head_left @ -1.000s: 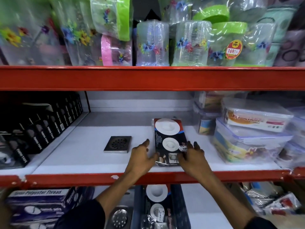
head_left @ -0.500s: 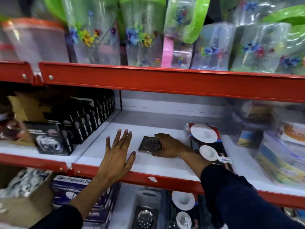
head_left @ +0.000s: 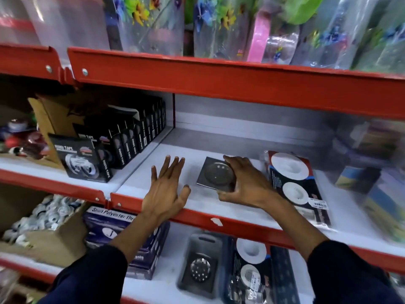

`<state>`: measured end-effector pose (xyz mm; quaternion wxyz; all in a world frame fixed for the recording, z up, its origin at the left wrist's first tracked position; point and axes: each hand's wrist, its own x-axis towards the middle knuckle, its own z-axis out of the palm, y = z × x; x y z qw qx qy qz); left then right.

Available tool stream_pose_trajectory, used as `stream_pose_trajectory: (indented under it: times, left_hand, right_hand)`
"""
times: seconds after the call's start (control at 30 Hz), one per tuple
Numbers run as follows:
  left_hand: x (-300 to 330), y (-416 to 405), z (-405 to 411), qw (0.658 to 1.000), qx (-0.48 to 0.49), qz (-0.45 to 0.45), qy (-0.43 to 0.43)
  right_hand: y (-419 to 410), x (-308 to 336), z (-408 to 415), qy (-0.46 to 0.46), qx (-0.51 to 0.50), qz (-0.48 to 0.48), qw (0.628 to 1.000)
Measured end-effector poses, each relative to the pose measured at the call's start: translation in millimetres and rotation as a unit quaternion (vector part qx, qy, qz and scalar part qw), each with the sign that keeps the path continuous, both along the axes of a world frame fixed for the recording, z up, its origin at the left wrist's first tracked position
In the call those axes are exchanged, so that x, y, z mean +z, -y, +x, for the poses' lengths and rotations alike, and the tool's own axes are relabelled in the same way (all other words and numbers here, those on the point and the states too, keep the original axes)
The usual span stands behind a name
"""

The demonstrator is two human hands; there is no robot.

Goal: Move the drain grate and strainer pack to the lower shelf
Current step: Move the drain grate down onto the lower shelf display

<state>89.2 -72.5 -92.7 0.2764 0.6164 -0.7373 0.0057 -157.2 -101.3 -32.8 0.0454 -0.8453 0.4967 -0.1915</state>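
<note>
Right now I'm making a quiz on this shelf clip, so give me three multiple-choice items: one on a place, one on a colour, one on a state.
1. Where does the strainer pack lie?
A. On the middle shelf, right of the drain grate
B. On the top shelf
C. In the cardboard box

2. What colour are the shelf's front edges?
A. Blue
B. Red
C. Green

3. What is the left hand doing?
A. Gripping the grate
B. Holding a box
C. Spread open, holding nothing

Answers: 1 A, the strainer pack lies flat to the right of the drain grate, which the right hand grips. 2 B, the shelf edge is red. 3 C, the left hand has its fingers splayed over the shelf.
</note>
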Motion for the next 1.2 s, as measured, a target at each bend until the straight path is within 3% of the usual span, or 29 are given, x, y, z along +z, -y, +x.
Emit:
stream_pose_trajectory:
  times: [0.13, 0.23, 0.47, 0.67, 0.83, 1.03, 1.13, 1.2]
  left_hand:
    - [4.6, 2.7, 1.4, 1.0, 0.011, 0.005, 0.005]
    - [0.8, -1.9, -1.6, 1.0, 0.014, 0.012, 0.013]
    - [0.4, -4.5, -2.5, 1.0, 0.018, 0.017, 0.001]
    - [-0.7, -0.5, -2.0, 0.999, 0.026, 0.025, -0.004]
    - [-1.0, 1.3, -1.7, 0.999, 0.026, 0.022, -0.018]
    - [-0.9, 3.0, -1.0, 0.999, 0.033, 0.025, -0.007]
    - [-0.7, 4.2, -1.2, 0.999, 0.035, 0.023, 0.004]
    - [-1.6, 4.7, -0.7, 0.999, 0.036, 0.02, 0.011]
  right_hand:
    - [-65.2, -17.7, -15.5, 0.033, 0.027, -0.093, 0.995]
    - [-101.7, -56.8, -23.6, 0.006, 0.053, -0.105, 0.993]
    - [-134.3, -135.6, -24.6, -0.012, 0.154, -0.189, 0.97]
    - [-103.2, -195.7, 4.0, -0.081, 0.069, 0.02, 0.994]
    - [-72.1, -234.6, 31.4, -0.143, 0.028, 0.175, 0.974]
    - [-59.4, -262.4, 39.5, -0.18, 0.044, 0.189, 0.964]
    - [-65.5, -245.9, 34.9, -0.131, 0.079, 0.145, 0.977]
    - [-74.0, -222.8, 31.3, -0.072, 0.112, 0.064, 0.989]
